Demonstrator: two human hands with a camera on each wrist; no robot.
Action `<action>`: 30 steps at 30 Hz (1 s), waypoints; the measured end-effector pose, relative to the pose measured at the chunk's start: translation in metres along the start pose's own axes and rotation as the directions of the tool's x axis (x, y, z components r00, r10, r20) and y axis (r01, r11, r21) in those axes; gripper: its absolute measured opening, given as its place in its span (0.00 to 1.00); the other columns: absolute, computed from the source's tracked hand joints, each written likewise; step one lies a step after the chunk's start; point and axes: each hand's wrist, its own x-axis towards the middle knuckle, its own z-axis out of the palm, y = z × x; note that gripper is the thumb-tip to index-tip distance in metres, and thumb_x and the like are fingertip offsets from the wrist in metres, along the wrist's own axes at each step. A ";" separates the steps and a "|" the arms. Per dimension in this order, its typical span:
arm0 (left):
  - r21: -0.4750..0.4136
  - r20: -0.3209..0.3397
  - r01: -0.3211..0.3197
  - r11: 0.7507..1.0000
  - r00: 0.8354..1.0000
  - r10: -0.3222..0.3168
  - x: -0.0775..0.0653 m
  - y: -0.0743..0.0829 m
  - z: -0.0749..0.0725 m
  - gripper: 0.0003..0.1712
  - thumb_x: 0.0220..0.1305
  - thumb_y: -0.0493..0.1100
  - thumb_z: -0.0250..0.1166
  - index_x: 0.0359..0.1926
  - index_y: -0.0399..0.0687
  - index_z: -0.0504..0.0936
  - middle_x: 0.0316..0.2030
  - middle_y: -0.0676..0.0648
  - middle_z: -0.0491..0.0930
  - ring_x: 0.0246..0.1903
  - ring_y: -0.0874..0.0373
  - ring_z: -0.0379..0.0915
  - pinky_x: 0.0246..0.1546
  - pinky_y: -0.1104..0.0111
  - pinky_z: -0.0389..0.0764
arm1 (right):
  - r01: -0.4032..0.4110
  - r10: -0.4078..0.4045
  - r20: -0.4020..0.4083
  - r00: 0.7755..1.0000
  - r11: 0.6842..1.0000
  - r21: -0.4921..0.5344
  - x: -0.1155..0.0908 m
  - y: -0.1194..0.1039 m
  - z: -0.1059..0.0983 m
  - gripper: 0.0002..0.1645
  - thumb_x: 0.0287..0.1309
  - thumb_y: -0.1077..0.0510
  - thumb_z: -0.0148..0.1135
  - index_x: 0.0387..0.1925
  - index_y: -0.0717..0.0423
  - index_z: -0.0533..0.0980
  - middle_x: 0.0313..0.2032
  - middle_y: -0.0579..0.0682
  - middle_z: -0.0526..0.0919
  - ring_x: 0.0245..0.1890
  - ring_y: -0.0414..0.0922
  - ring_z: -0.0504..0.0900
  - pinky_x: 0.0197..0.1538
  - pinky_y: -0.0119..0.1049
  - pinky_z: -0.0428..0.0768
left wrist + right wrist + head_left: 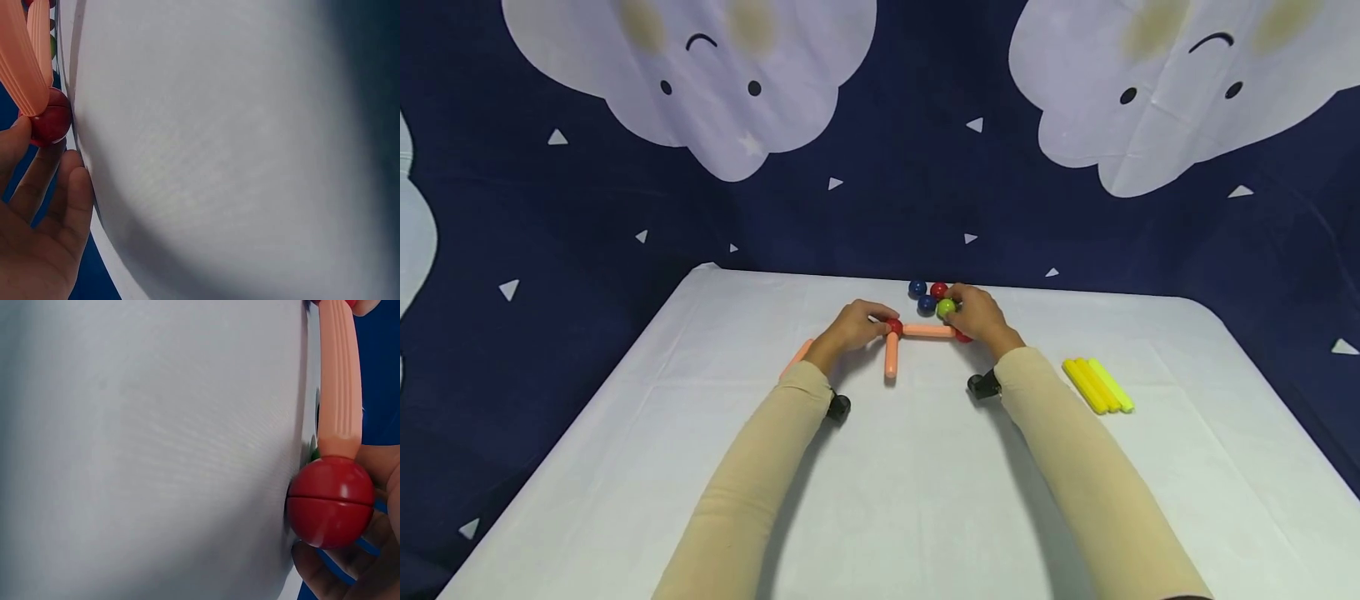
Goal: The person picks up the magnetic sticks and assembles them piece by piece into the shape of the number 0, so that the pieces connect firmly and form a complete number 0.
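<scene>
My left hand [855, 325] pinches a red ball [894, 327] between thumb and fingers; the left wrist view shows this red ball [55, 122] with a thin seam. Two ridged peach sticks meet it: one stick [929, 331] runs right to a second red ball [331, 503], another stick [891, 357] points toward me. My right hand [977, 312] reaches past that second ball, thumb and index finger around a green ball [946, 309]. From the right wrist, the green ball is mostly hidden behind the second red ball.
Beside the green ball sit two blue balls [927, 305] and another red ball [938, 290], near the table's far edge. A peach stick [796, 358] lies partly behind my left wrist. Three yellow sticks [1097, 386] lie at the right on the white table [917, 500].
</scene>
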 end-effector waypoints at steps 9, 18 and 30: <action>-0.010 0.011 0.010 1.000 1.000 -0.009 0.000 0.003 0.002 0.19 0.69 0.40 0.60 0.59 0.50 0.81 0.60 0.46 0.81 0.58 0.52 0.74 0.55 0.62 0.75 | 0.003 -0.002 -0.026 1.000 1.000 0.006 -0.002 0.005 -0.001 0.24 0.63 0.59 0.60 0.60 0.57 0.74 0.58 0.59 0.79 0.57 0.56 0.76 0.66 0.53 0.71; -0.016 0.011 0.022 1.000 1.000 -0.022 0.001 0.002 0.002 0.19 0.69 0.40 0.60 0.60 0.50 0.81 0.60 0.46 0.81 0.60 0.51 0.73 0.59 0.60 0.74 | 0.029 -0.027 -0.033 0.999 0.998 0.049 -0.009 0.003 -0.012 0.23 0.64 0.59 0.60 0.60 0.56 0.74 0.58 0.59 0.79 0.55 0.54 0.76 0.64 0.52 0.72; -0.027 -0.005 -0.010 1.000 1.000 0.010 0.000 0.004 0.002 0.19 0.68 0.39 0.61 0.59 0.47 0.81 0.59 0.44 0.81 0.62 0.49 0.73 0.61 0.58 0.74 | 0.153 -0.156 -0.072 0.985 0.987 -0.046 -0.021 -0.003 -0.030 0.23 0.63 0.59 0.62 0.59 0.56 0.75 0.57 0.57 0.80 0.56 0.55 0.77 0.60 0.52 0.75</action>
